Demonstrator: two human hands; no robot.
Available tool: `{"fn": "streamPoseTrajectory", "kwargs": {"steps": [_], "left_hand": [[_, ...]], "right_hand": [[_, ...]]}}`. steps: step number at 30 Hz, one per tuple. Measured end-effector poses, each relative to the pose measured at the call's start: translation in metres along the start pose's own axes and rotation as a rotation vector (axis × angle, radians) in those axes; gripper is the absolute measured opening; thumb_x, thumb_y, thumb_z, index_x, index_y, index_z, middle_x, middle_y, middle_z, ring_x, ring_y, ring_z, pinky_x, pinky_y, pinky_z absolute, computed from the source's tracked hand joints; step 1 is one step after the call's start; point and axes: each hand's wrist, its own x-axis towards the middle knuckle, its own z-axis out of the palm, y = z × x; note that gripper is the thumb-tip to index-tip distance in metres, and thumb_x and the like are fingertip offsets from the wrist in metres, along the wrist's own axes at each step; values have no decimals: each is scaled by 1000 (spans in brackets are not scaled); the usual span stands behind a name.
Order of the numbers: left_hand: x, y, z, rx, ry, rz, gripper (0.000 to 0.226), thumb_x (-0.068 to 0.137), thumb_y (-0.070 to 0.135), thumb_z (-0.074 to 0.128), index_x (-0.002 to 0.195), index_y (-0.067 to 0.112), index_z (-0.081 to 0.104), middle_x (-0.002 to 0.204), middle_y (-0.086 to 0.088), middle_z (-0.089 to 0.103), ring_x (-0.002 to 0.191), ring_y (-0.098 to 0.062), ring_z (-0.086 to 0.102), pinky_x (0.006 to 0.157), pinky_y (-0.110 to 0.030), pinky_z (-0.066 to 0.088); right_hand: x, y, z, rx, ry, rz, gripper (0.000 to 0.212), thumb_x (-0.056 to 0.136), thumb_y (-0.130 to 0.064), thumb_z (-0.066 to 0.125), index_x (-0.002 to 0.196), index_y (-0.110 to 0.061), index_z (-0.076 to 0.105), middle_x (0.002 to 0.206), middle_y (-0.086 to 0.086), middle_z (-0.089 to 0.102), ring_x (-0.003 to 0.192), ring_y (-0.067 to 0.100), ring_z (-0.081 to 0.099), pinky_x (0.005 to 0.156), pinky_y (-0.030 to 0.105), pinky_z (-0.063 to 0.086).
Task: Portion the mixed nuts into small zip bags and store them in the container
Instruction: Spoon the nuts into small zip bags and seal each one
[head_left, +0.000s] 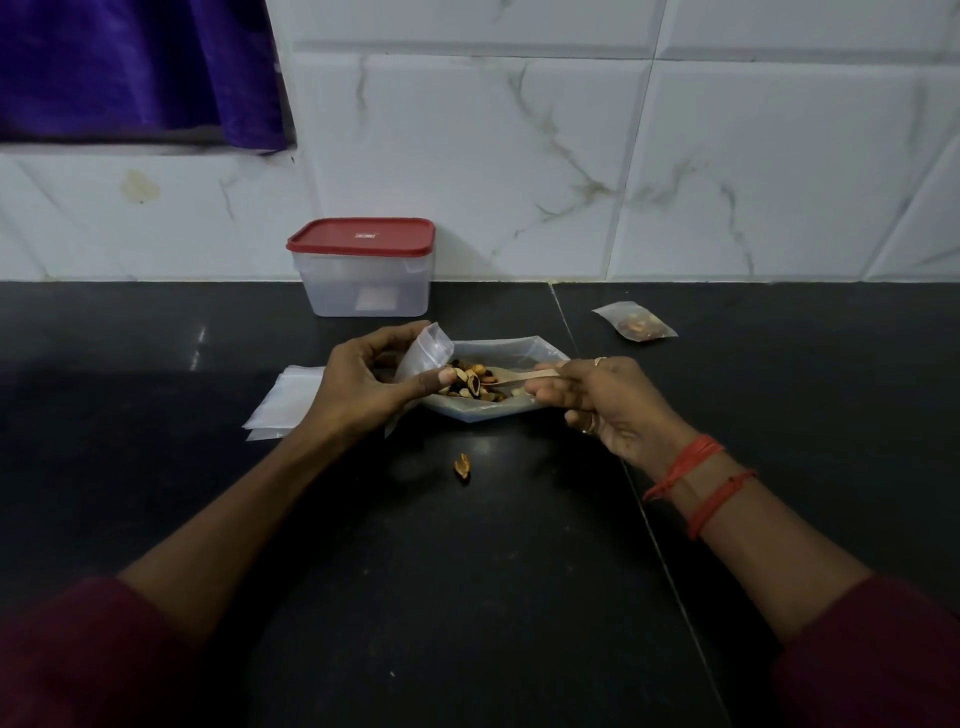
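1. We log our left hand (374, 379) pinching a small zip bag (423, 353), thumb on the near face and fingers curled behind. The bag is held just above the left edge of the nut pile. We cannot tell whether its mouth is open.
2. Our right hand (597, 400) has its fingers curled round the handle of a wooden spoon (524, 375). The spoon's bowl lies in the mixed nuts (470, 382).
3. The nuts sit in a large open bag (514, 345) lying on the counter (493, 571), between our hands.
4. One filled bag (636, 325) lies well off to the right. A stack of empty bags (283, 405) waits just left of our left wrist.
5. The container (332, 291) stands at the wall behind, with its red lid (361, 236) on. It appears to hold no filled bags yet.
6. Step in hand, as we judge it: scooping a portion into the held bag.
7. To do it well, we should spread the bag's mouth wide with thumb and fingers and keep it low over the large bag, so spills fall back in.
8. We should take a modest spoonful and slide the spoon tip past the zip track before tipping.
9. A stray shell piece (462, 465) lies on the counter near us, which suggests nuts can escape.
10. The fill should stay below the seal so the zip closes clean.
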Motion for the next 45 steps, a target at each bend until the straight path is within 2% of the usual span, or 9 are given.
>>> {"fn": "streamPoseTrajectory", "kwargs": {"steps": [8,13,18,20,25,29,34,41,45], "left_hand": [[0,0,1,2,23,8,70,66,40,82,132,24,62,120,16,64,104,9,60,76,-4,49],[1,-2,2,19,39,11,67,70,34,83,133,23,62,125,10,65,109,1,60,77,-3,48],[0,-1,3,39,50,25,72,66,39,82,133,22,62,125,9,64,108,2,59,75,-3,48],[-1,0,3,41,48,28,73,65,39,83,133,22,62,125,10,64,108,3,59,75,-3,48],[-3,0,5,71,24,44,76,64,44,82,134,23,61,125,11,65,109,7,59,80,-5,48],[-3,2,5,65,15,43,74,65,43,81,133,24,61,123,12,66,109,7,60,81,-4,48],[-4,7,6,13,41,47,63,69,34,81,128,26,62,115,17,66,103,12,61,78,-3,47],[-3,2,4,-74,50,30,64,68,34,83,128,21,65,119,5,71,111,-7,67,90,-24,55],[-2,1,3,-108,56,14,60,69,32,82,125,21,65,118,5,72,112,-9,67,94,-30,55]], "right_hand": [[0,1,2,81,-28,37,23,105,-8,45,105,0,67,74,9,76,51,3,69,35,12,41],[1,0,1,167,-31,74,21,104,-8,48,110,3,65,80,14,77,52,5,69,36,13,42],[-4,-4,3,217,-41,41,19,103,-9,50,101,1,66,80,12,77,52,4,68,37,12,42],[-7,-6,6,222,-48,-6,22,103,-11,51,99,-1,70,82,10,77,52,3,67,38,12,42],[-16,-1,17,165,-125,-134,27,105,-16,49,118,-3,68,91,7,79,56,6,69,38,14,45],[-22,6,23,-78,-205,-304,27,105,-23,50,126,-14,66,105,2,78,68,13,74,44,17,49],[-21,8,19,-400,-255,-641,31,103,-18,55,131,-27,64,116,-5,75,82,18,77,50,21,52],[-20,7,18,-276,-308,-618,30,102,-17,54,129,-28,63,119,-5,74,81,23,77,50,22,53],[-20,6,18,-201,-333,-576,28,103,-16,52,126,-28,63,118,-4,74,79,22,77,49,20,53]]}}
